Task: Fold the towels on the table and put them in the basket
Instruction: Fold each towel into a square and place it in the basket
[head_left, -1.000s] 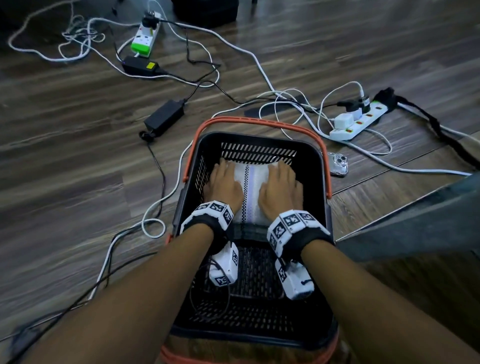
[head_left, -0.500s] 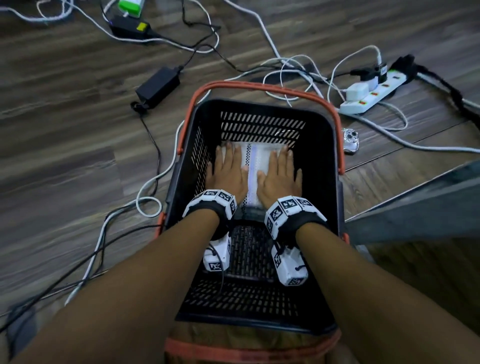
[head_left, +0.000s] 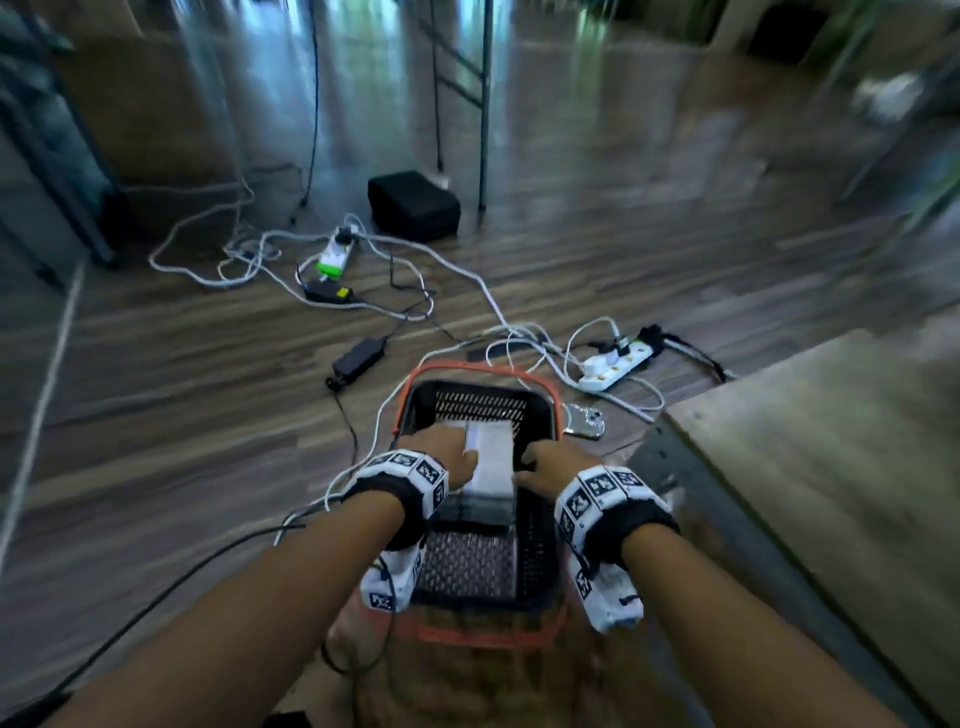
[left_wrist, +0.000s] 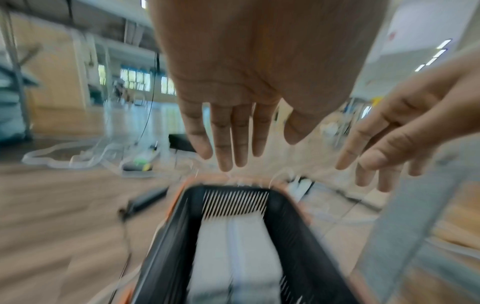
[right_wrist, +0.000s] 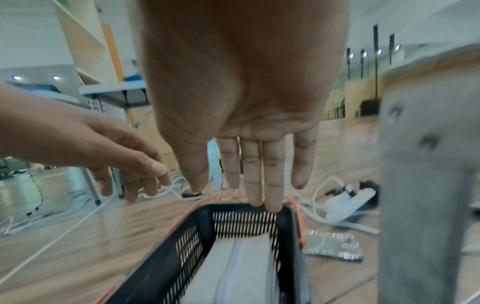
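A black basket (head_left: 540, 415) with orange handles stands on the floor. A folded white towel (head_left: 491, 457) with a pale stripe lies inside against its far wall. My left hand (head_left: 441, 454) and right hand (head_left: 550, 465) hover above the basket, either side of the towel. In the left wrist view the left hand (left_wrist: 233, 133) has straight fingers, holds nothing, and is clear of the basket (left_wrist: 187, 197) and towel (left_wrist: 233, 246). The right wrist view shows the right hand (right_wrist: 254, 164) equally flat and empty over the basket (right_wrist: 202, 216) and towel (right_wrist: 241, 267). All views are motion-blurred.
White cables and two power strips (head_left: 615, 366) (head_left: 335, 254) lie on the wood floor beyond the basket, with a black adapter (head_left: 358, 356) and a black box (head_left: 413, 205). A shiny object (head_left: 587, 421) lies right of the basket. The table (head_left: 831, 441) edge is at right.
Both hands have lifted off the towel, where they were pressing flat, and risen above the basket. The head view has tipped up and pulled back.
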